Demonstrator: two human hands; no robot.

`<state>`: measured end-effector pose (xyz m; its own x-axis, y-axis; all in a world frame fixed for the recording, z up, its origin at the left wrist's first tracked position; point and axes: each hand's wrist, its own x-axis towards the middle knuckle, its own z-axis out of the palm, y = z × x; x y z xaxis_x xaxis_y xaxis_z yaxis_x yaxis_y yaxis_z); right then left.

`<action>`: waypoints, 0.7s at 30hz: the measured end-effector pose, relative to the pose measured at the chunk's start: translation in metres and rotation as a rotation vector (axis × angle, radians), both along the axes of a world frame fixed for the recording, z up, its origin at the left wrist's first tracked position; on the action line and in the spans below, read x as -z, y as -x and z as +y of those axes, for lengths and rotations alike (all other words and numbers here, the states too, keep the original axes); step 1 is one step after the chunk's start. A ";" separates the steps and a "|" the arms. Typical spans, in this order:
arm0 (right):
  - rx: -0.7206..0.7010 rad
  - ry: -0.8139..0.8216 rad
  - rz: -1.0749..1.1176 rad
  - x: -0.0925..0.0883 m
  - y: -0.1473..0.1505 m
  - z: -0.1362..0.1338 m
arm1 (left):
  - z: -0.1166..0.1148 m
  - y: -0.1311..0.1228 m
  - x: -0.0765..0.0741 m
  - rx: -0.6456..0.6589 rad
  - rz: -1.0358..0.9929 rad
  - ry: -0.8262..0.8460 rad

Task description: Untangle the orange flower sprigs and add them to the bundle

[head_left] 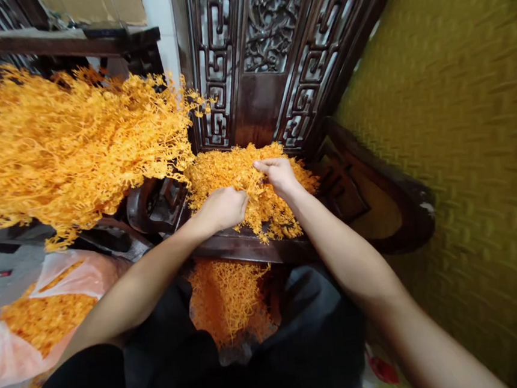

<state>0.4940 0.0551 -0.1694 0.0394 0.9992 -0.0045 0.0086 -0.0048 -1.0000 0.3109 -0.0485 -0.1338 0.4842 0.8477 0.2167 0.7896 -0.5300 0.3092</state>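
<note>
A heap of orange, frilly, branching sprigs [220,168] lies on the seat of a dark carved wooden chair [263,249]. Over this heap, my left hand [227,209] is closed, its thumb side against an orange sprig [253,189] that sticks up between the hands. Slightly higher and to the right, my right hand [277,173] pinches with thumb and forefinger at the top of the same sprigs. The fingertips are partly hidden by the orange strands, so the exact piece in each hand is hard to single out.
A large bundle of orange sprigs [78,149] rests at the left. An open plastic bag [78,276] with orange pieces sits on the floor, and more sprigs [231,299] hang below the seat between my knees. A yellow-green woven-textured surface [462,140] rises at right.
</note>
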 end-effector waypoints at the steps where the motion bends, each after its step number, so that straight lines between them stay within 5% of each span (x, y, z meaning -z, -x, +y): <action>1: 0.036 0.001 0.005 -0.001 0.000 0.004 | -0.002 -0.001 -0.003 -0.001 0.033 0.018; 7: 0.350 -0.031 0.097 0.000 -0.049 0.019 | -0.026 0.008 -0.010 0.093 0.164 0.148; 12: 0.104 -0.065 -0.003 0.017 -0.061 0.015 | -0.014 0.016 -0.001 0.043 0.198 0.088; 17: -0.030 -0.259 -0.251 0.003 -0.037 0.003 | 0.000 0.012 0.006 0.047 0.075 0.066; 21: -0.310 -0.070 -0.056 -0.011 -0.028 -0.013 | 0.002 0.006 0.006 0.073 -0.034 0.068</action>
